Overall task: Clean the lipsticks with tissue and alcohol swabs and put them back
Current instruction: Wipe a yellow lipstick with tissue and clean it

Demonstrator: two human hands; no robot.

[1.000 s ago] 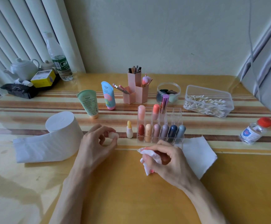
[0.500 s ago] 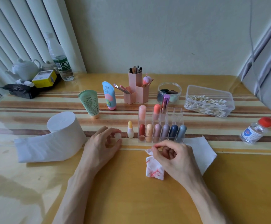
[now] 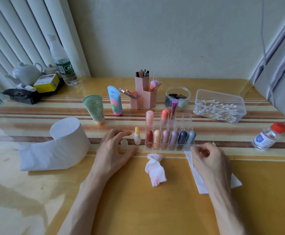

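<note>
left hand (image 3: 114,150): at 9 o'clock of the organizer, palm down, fingers spread and loosely arched about the cap; whether they touch the cap cannot be told.
cap (image 3: 124,144): small, translucent, upright on the table (image 3: 138,209) between the left thumb and forefinger.
open lipstick (image 3: 137,136): white barrel, yellow tip, upright, just beside the organizer at its 9 o'clock.
organizer (image 3: 188,117): clear, compartmented. It holds the front-row lipsticks (image 3: 169,139), six of them capped, and the back-row lipsticks (image 3: 164,116), three in the leftmost compartments.
right hand (image 3: 209,160): at 5 o'clock of the organizer, fingers curled, thumb and forefinger pinching the far edge of the flat tissue sheet.
flat tissue sheet (image 3: 203,186): on the table under the right hand, its far corner near the organizer's front right corner.
used tissue (image 3: 155,170): crumpled, red-stained, between the hands, at 6 o'clock of the organizer.
alcohol bottle (image 3: 269,136): red-capped, at 3 o'clock of the organizer, well apart.
swab box (image 3: 220,106): clear, at 1 o'clock of the organizer.
tissue roll (image 3: 62,143): at 9 o'clock of the left hand, one end trailing.
</note>
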